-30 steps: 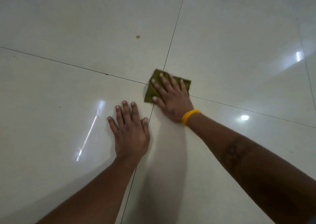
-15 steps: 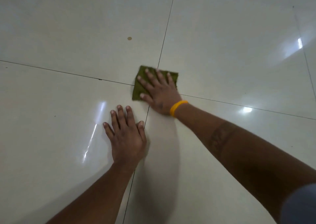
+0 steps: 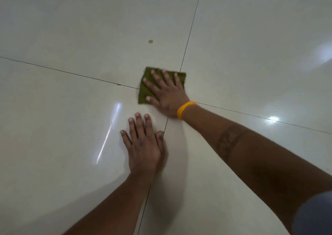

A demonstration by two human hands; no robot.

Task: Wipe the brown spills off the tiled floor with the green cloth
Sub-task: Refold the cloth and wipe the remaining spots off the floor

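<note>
A folded green cloth (image 3: 145, 91) lies flat on the cream tiled floor (image 3: 251, 46), right where four tiles meet. My right hand (image 3: 165, 94), with a yellow band on its wrist, presses down on the cloth with straight spread fingers. Its palm covers the cloth's near right part. One small round brown spill (image 3: 150, 41) sits on the far left tile, a short way beyond the cloth. My left hand (image 3: 143, 145) rests flat on the near left tile, fingers straight, thumb at the grout line, holding nothing.
Dark grout lines (image 3: 190, 30) cross under the cloth. Bright light reflections show on the glossy tiles at left (image 3: 107, 136) and right (image 3: 273, 118). A tiny dark speck (image 3: 73, 121) lies on the left tile.
My right hand has slid the cloth leftward across the grout crossing, toward the far left tile. My left hand has stayed planted on the floor. The view has shifted slightly.
</note>
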